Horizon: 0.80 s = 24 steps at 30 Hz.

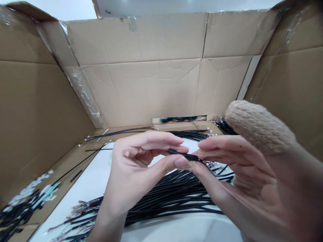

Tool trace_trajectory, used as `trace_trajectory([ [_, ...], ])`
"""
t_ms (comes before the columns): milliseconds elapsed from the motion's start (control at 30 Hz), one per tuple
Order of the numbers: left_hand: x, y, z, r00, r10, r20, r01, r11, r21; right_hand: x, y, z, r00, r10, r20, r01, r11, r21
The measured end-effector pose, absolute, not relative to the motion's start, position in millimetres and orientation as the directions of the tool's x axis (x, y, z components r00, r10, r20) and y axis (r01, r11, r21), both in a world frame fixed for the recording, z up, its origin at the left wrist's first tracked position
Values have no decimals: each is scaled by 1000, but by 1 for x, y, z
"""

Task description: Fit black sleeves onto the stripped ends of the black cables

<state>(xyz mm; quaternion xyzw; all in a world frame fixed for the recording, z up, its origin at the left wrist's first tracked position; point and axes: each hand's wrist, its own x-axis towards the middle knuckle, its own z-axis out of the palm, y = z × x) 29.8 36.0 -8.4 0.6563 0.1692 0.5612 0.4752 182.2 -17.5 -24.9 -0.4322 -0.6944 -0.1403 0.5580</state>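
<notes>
Both hands are raised over a pile of black cables, meeting at the middle of the view. My left hand pinches a short black sleeve between thumb and fingers. From the other side, the thumb and fingers of my right hand close on the sleeve's right end, where a thin dark cable runs down along the palm. A fuzzy beige cover sits above my right hand, close to the camera side. Beneath the hands lie many black cables on a white surface, with bare coloured wire ends at the left.
Cardboard walls rise at the back and both sides. A narrow slot cuts the back wall low down. More cables with white connectors lie at the left, and another bundle lies along the back. The white board covers the middle.
</notes>
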Motion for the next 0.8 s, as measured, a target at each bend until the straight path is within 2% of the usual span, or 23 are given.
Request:
trace_trajectory([
  [100, 33, 34, -9, 335, 743, 580, -274, -512, 814, 180, -16, -21, 80, 423, 902, 821, 486, -301],
  [167, 35, 33, -11, 320, 746, 583, -267, -520, 811, 181, -14, -20, 114, 410, 905, 812, 487, -323],
  [233, 36, 32, -14, 288, 748, 598, -299, -522, 798, 182, -12, -21, 131, 421, 898, 748, 552, -368],
  [333, 37, 35, -17, 225, 738, 636, -352, -547, 760, 185, -7, -25, 111, 457, 883, 551, 711, -437],
  [433, 35, 41, -17, 133, 740, 660, -354, -586, 729, 194, -3, -26, 8, 575, 818, 458, 725, -514],
  [533, 29, 49, -14, 50, 736, 675, -348, -621, 702, 209, 2, -20, -195, 744, 639, 463, 644, -609],
  [633, 22, 55, -12, -18, 728, 685, -329, -651, 684, 219, 7, -12, -306, 785, 538, 472, 616, -631],
  [700, 20, 57, -11, -57, 724, 688, -303, -669, 679, 219, 9, -10, -296, 769, 567, 468, 634, -615],
  [800, 18, 56, -10, -117, 679, 724, -222, -729, 648, 213, 8, -14, -168, 725, 668, 475, 653, -590],
])
